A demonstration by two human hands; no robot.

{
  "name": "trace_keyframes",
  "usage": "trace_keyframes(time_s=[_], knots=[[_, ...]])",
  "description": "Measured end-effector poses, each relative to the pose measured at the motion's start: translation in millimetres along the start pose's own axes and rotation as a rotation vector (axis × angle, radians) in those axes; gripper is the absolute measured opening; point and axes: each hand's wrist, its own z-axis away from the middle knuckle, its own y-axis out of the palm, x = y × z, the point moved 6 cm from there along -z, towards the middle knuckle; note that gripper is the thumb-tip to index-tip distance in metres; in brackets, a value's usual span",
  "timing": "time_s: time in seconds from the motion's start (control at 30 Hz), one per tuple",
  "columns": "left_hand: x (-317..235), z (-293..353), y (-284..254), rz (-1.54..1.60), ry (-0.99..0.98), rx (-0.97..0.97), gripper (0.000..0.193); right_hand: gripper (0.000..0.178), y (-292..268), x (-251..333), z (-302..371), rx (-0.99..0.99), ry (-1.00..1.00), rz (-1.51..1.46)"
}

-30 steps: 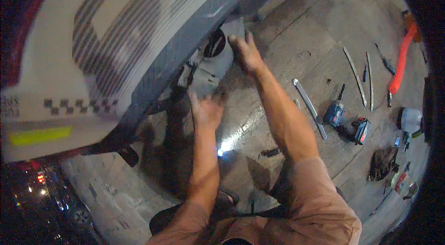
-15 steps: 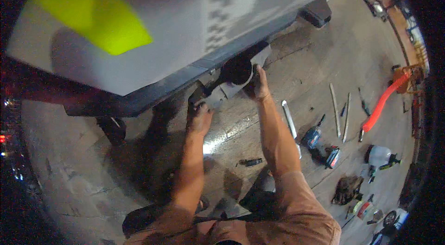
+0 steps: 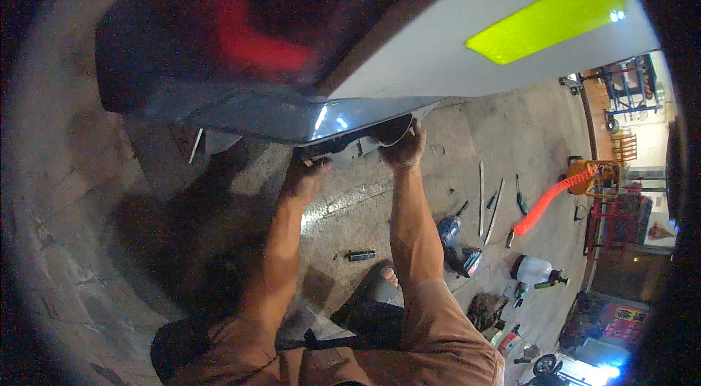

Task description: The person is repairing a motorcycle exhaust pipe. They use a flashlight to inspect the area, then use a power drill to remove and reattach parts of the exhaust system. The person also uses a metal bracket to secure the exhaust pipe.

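Observation:
Under the lower edge of a white vehicle body (image 3: 409,50), a grey panel with a curved cutout (image 3: 354,154) is held level between my hands. My left hand (image 3: 307,178) grips its left end, fingers curled round the edge. On the right end, beside the rounded cutout, my right hand (image 3: 405,151) is closed with the thumb up. The panel's upper side lies close beneath the shiny dark trim (image 3: 328,123); whether it touches the trim I cannot tell. Part of the panel and some fingertips are hidden.
Right of my right arm lie a cordless drill (image 3: 456,243), two thin strips (image 3: 482,200) and a red coiled air hose (image 3: 548,203). A spray bottle (image 3: 537,270) lies farther right. A small black tool (image 3: 360,255) is on the floor between my arms. A flap (image 3: 197,145) hangs below the trim at left.
My view has swung left, bringing the vehicle's dark and red corner into sight. The panel has come up closer beneath the trim, with both hands still holding it.

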Motion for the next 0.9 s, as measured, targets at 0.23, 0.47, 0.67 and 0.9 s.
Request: trace_keyframes(time_s=[0.23,0.47,0.67,0.9], knots=[[2.6,6.3,7.9,0.183,-0.130,0.026,0.062,0.058,-7.7,3.6,-3.8,-0.145,-0.072,0.080],[-7.2,3.8,37.0,-0.096,0.081,0.057,0.070,0.060,11.2,12.9,-3.2,0.111,-0.009,-0.142],[-12.7,28.9,55.0,-0.411,0.158,0.121,0.100,0.066,-8.2,11.2,9.7,-0.263,-0.274,0.072],[-48.4,60.0,97.7,-0.884,0.438,0.047,0.104,0.062,-21.8,6.2,8.6,-0.427,-0.559,0.248]])
